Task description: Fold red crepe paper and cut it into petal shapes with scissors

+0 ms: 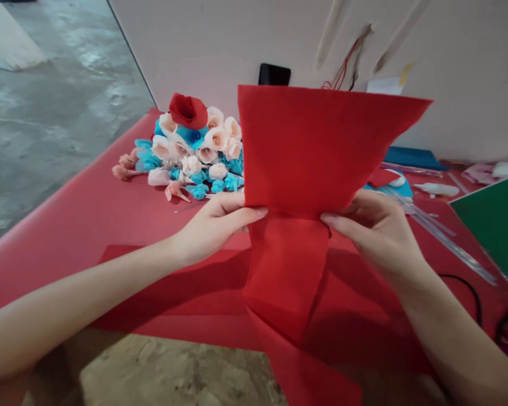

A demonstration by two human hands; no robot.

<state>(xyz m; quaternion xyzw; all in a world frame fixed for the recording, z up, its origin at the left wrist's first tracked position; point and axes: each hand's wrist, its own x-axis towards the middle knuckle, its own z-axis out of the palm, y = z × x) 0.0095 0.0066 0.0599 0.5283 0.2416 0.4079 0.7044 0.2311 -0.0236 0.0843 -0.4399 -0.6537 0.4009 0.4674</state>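
Between both hands hangs a long strip of red paper, its upper part flared wide and upright, its lower part folding down past the table's front edge. My left hand pinches the strip's left edge, thumb on the near face and fingers behind. On the right edge, at the same height, my right hand holds it in a like pinch. A crease runs across the strip between the two thumbs. Under it on the table lies another flat red sheet. The fingertips behind the paper are hidden.
A pile of paper flowers in white, blue, pink and red sits at the back left of the red table. Clear thin sticks, a white bottle and a green board lie at right. A black box stands by the wall.
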